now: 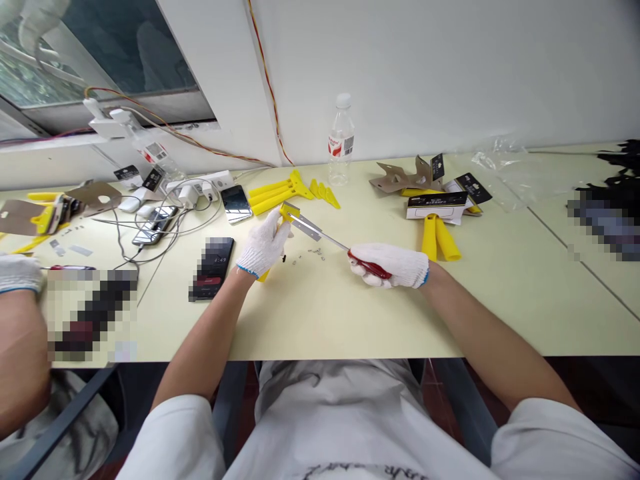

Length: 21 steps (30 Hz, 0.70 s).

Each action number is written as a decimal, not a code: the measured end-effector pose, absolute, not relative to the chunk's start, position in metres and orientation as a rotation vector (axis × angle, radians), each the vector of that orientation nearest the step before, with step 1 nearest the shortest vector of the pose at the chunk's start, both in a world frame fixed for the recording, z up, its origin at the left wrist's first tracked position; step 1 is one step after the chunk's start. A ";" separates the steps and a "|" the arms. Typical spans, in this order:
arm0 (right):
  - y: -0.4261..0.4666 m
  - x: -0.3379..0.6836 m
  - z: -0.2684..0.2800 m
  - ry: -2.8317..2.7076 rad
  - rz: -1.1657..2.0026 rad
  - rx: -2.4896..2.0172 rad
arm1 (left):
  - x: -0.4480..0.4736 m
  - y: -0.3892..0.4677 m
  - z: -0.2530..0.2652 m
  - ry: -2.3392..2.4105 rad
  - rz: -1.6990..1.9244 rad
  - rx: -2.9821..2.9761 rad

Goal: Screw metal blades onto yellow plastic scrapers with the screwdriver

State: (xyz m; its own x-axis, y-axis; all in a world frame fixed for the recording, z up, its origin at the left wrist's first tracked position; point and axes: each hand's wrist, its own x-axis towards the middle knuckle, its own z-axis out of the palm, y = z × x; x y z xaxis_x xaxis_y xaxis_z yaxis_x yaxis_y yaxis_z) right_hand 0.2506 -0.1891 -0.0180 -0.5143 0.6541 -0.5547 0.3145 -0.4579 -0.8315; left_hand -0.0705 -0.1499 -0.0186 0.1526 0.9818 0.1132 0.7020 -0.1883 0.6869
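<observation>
My left hand [263, 245], in a white knitted glove, is closed around a yellow plastic scraper [289, 212], its handle end showing below the palm. A flat grey metal blade [306, 227] lies against the scraper's head and points right. My right hand [389, 264], gloved too, grips the red handle of a screwdriver [369, 265]. The screwdriver's long shaft runs left across the blade, with its tip at the yellow head. Several small metal bits [316, 253] lie on the table below the blade; they look like screws or nuts.
Yellow scraper handles [275, 193] and small yellow pieces [324, 193] lie behind my left hand. A plastic bottle [341, 143] stands by the wall. Packaged yellow tools [436, 230] and torn cardboard [407, 177] are at right. Phones [213, 267] and cables lie left, beside a co-worker's gloved hand [20, 273].
</observation>
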 end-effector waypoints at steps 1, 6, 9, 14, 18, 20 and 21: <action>-0.191 0.250 -0.017 -1.548 2.005 -1.403 | -0.071 -0.150 -0.018 1.603 0.759 1.961; -0.192 0.247 -0.022 -1.749 1.547 -1.560 | -0.070 -0.150 -0.015 1.617 0.721 1.980; -0.191 0.248 -0.027 -1.808 1.436 -1.529 | -0.069 -0.150 -0.015 1.604 0.728 1.966; -0.193 0.245 -0.027 -1.871 1.261 -1.710 | -0.072 -0.149 -0.017 1.601 0.746 1.974; -0.192 0.245 -0.027 -1.947 1.252 -1.619 | -0.072 -0.149 -0.019 1.603 0.727 1.966; -0.192 0.245 -0.029 -1.913 1.193 -1.628 | -0.072 -0.150 -0.019 1.603 0.728 1.944; -0.192 0.245 -0.030 -1.883 1.135 -1.657 | -0.071 -0.150 -0.019 1.601 0.731 1.931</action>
State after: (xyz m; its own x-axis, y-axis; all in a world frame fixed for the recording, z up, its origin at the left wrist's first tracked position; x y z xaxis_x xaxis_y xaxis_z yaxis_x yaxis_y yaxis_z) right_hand 0.2446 -0.1915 -0.0304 -0.2278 0.9489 -0.2186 0.6367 -0.0247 -0.7707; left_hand -0.0715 -0.1499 -0.0188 0.1545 0.9851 0.0755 0.7026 -0.1633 0.6926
